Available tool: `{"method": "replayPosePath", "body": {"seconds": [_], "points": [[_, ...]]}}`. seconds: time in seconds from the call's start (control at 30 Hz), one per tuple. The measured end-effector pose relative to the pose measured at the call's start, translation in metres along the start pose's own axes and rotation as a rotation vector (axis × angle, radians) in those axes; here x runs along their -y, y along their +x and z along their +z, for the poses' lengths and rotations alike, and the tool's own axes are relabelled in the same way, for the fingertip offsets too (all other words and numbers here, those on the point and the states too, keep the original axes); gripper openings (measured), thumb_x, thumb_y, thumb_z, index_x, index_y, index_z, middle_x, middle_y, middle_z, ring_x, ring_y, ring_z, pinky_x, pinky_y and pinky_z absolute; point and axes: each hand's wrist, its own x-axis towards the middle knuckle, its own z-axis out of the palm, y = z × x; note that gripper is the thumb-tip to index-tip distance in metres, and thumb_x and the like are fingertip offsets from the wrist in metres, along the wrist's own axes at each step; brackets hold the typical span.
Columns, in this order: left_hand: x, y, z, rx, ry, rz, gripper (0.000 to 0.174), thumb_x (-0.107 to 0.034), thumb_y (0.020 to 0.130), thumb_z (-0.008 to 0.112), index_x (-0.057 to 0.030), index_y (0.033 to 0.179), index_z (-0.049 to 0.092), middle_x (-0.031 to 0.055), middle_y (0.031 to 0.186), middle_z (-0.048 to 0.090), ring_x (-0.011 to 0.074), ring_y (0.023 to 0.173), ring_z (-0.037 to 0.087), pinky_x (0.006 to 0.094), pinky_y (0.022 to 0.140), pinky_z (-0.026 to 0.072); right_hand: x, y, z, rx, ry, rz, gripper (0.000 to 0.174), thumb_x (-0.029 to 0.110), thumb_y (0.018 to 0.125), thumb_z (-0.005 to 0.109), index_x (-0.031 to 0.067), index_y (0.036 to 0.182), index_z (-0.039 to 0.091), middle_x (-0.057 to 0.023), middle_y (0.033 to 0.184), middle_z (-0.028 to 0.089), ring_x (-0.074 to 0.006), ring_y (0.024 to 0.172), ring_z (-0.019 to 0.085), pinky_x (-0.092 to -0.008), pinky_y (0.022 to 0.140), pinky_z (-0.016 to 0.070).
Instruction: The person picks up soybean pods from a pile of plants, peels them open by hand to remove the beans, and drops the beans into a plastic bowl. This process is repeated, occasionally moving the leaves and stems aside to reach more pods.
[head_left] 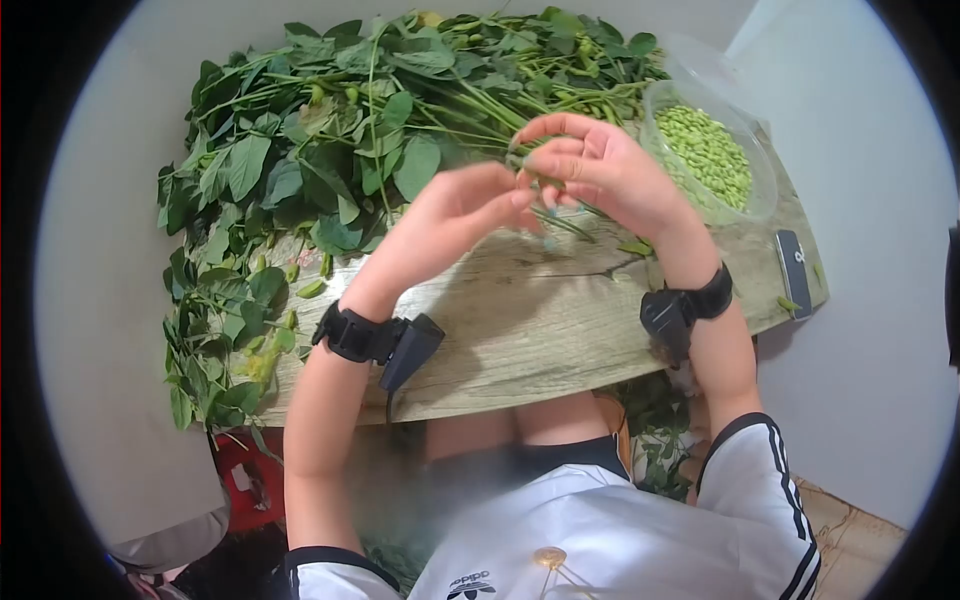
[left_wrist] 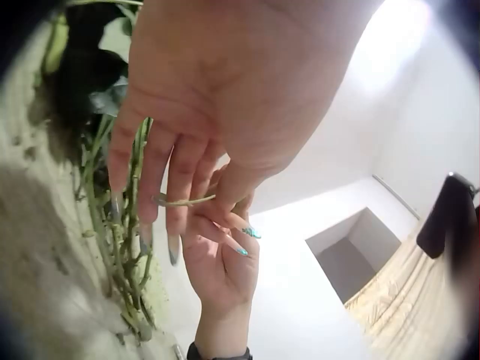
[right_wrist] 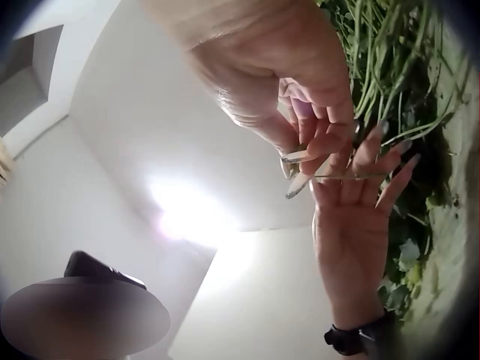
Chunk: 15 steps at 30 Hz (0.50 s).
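Over the table, my two hands meet at the fingertips in the head view. A slim green soybean pod (left_wrist: 184, 201) lies between them and crosses in front of the left fingers in the right wrist view. My right hand (head_left: 615, 175) pinches the pod with thumb and fingertips. Long and nearly straight, the fingers of my left hand (head_left: 450, 215) reach toward the right hand, with the thumb close to the pod's end. Just beyond the hands are soybean stems (head_left: 490, 105) with leaves and pods. To the right, a clear plastic tub (head_left: 767, 190) holds shelled green soybeans (head_left: 705, 155).
Leafy soybean plants (head_left: 245, 165) cover the back and left of the wooden table (head_left: 520, 340). Loose pods (head_left: 312, 288) are scattered on it. A phone (head_left: 793, 275) lies near the right edge. Below the table's left end stands a red crate (head_left: 245, 485).
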Motion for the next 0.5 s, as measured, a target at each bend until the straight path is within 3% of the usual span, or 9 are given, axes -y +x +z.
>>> {"method": "replayPosePath", "body": {"seconds": [0.03, 0.17, 0.23, 0.33, 0.4, 0.5], "points": [[0.005, -0.005, -0.004, -0.005, 0.004, -0.08, 0.033, -0.029, 0.099, 0.057, 0.0025, 0.098, 0.065, 0.0063, 0.086, 0.069, 0.0116, 0.086, 0.065, 0.0275, 0.081, 0.0497, -0.005, 0.002, 0.004, 0.008, 0.0, 0.008, 0.039, 0.015, 0.09, 0.068, -0.0018, 0.122, 0.053, -0.0073, 0.092, 0.069, -0.0075, 0.072, 0.062, -0.0182, 0.06, 0.0475], [0.015, -0.017, -0.012, 0.028, -0.007, -0.139, 0.03, -0.028, 0.101, 0.053, 0.001, 0.1, 0.062, 0.003, 0.083, 0.066, 0.009, 0.082, 0.063, 0.0251, 0.079, 0.0501, -0.027, -0.002, 0.011, -0.123, -0.153, 0.021, 0.031, 0.01, 0.087, 0.07, -0.0008, 0.114, 0.059, -0.0065, 0.092, 0.07, -0.0083, 0.074, 0.062, -0.0225, 0.067, 0.0484], [0.02, -0.016, -0.013, 0.047, 0.012, -0.123, 0.033, -0.03, 0.102, 0.051, 0.0006, 0.098, 0.062, 0.0025, 0.08, 0.064, 0.0086, 0.077, 0.062, 0.0256, 0.075, 0.0513, -0.032, -0.004, 0.016, -0.184, -0.474, -0.227, 0.03, 0.007, 0.088, 0.068, 0.0011, 0.115, 0.059, -0.0049, 0.09, 0.07, -0.0091, 0.077, 0.064, -0.0221, 0.07, 0.0488], [0.023, -0.018, -0.001, -0.019, -0.336, -0.15, 0.036, -0.034, 0.104, 0.043, -0.0026, 0.092, 0.056, 0.0019, 0.069, 0.056, 0.0124, 0.061, 0.057, 0.031, 0.063, 0.0545, -0.027, -0.01, 0.027, -0.146, -0.29, -0.194, 0.032, 0.006, 0.086, 0.07, 0.0032, 0.117, 0.059, -0.0042, 0.097, 0.068, -0.0094, 0.088, 0.064, -0.0227, 0.076, 0.0497], [0.019, -0.018, 0.002, -0.051, -0.381, -0.138, 0.037, -0.033, 0.105, 0.043, -0.0018, 0.09, 0.057, 0.0021, 0.071, 0.057, 0.0114, 0.063, 0.057, 0.0284, 0.064, 0.0523, -0.033, -0.006, 0.025, -0.142, 0.001, -0.241, 0.039, 0.005, 0.085, 0.072, 0.0029, 0.122, 0.06, -0.0056, 0.108, 0.065, -0.0092, 0.093, 0.062, -0.0241, 0.08, 0.0505], [0.025, -0.02, 0.006, -0.065, -0.482, -0.102, 0.037, -0.031, 0.105, 0.043, -0.0001, 0.093, 0.059, 0.0024, 0.074, 0.059, 0.0111, 0.066, 0.059, 0.0261, 0.064, 0.0507, -0.034, -0.005, 0.015, -0.064, -0.045, -0.246, 0.042, 0.003, 0.084, 0.072, 0.0025, 0.125, 0.062, -0.0058, 0.107, 0.062, -0.0095, 0.09, 0.06, -0.0251, 0.081, 0.051]]}}
